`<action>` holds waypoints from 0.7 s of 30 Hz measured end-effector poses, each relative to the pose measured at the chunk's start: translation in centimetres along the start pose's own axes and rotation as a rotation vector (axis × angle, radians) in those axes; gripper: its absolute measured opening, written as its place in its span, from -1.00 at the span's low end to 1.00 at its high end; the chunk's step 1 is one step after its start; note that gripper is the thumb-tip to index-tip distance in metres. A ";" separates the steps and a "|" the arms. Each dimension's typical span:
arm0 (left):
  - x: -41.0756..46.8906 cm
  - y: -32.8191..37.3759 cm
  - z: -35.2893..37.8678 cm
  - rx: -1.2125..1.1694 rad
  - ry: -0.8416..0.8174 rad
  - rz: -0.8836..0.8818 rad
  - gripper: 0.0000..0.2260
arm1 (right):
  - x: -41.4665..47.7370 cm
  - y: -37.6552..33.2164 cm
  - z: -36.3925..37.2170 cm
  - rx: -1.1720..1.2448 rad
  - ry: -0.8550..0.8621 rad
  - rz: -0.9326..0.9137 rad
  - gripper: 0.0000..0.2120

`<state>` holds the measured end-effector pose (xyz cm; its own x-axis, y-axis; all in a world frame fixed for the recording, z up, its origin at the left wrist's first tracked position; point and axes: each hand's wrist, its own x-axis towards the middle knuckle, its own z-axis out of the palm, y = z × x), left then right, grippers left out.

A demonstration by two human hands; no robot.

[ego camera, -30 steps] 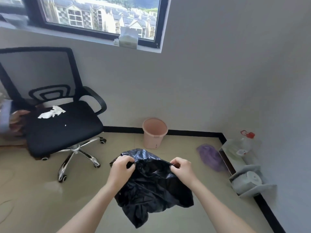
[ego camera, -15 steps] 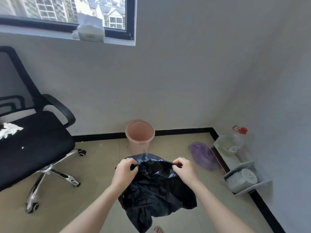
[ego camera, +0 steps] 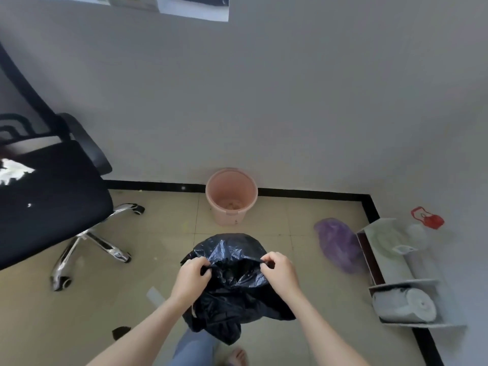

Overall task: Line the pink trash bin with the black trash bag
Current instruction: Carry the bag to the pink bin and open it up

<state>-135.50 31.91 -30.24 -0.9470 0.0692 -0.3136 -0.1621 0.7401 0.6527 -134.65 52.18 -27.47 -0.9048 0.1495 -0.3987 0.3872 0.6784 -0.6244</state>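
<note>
No readable text anywhere tbh. Small dark mark low on front of round pink plastic trash bin [ego camera: 231, 196], too tiny to make out. Pale label on clear plastic bottle with red cap [ego camera: 420, 233], blurred, can't read. No print visible on crinkled black plastic trash bag [ego camera: 235, 283]. No brands, numbers or signs legible.

Plain grey-white walls [ego camera: 264, 101] meet in a corner at right, black skirting board [ego camera: 303, 193] along their base. Beige tiled floor [ego camera: 163, 233]. Black mesh office chair [ego camera: 47, 196] on chrome star base at left, white crumpled paper [ego camera: 13, 171] on its seat. Window sill edge [ego camera: 195, 11] at top. Soft, even daylight
</note>
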 end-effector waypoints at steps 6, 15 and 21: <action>7.0 0.8 0.8 -0.095 -0.069 -0.089 -0.85 | 5.9 -0.6 -0.2 -0.010 0.006 0.104 -0.88; 16.0 0.5 4.5 -0.158 -0.111 -0.165 -0.80 | 14.7 0.8 1.4 0.003 -0.041 0.165 -0.87; 23.6 -5.2 13.2 -0.166 -0.103 -0.217 -0.79 | 24.6 6.9 7.5 -0.021 -0.102 0.109 -0.91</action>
<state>-153.35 38.50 -50.14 -0.8534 -0.0050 -0.5213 -0.4094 0.6256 0.6641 -152.89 55.10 -46.59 -0.8346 0.1498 -0.5301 0.4773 0.6772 -0.5600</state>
